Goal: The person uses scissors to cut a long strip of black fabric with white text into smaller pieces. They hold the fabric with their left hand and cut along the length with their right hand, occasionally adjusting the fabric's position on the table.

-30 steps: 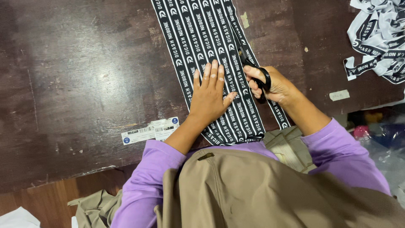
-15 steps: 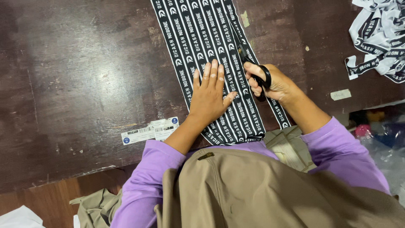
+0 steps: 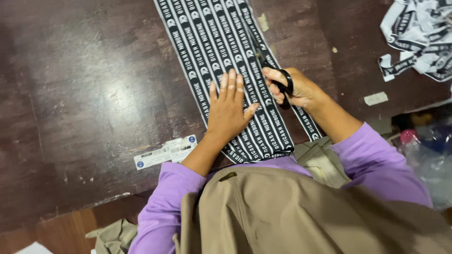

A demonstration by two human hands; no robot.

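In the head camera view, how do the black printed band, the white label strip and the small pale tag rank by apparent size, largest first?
1. black printed band, under the left hand
2. white label strip
3. small pale tag

All three lie on the same table, so the ranking seems fair.

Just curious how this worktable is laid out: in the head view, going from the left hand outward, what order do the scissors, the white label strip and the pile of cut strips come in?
1. Scissors: just right of the left hand, gripped by the right hand.
2. White label strip: on the table, lower left of the hand.
3. Pile of cut strips: far top right corner.
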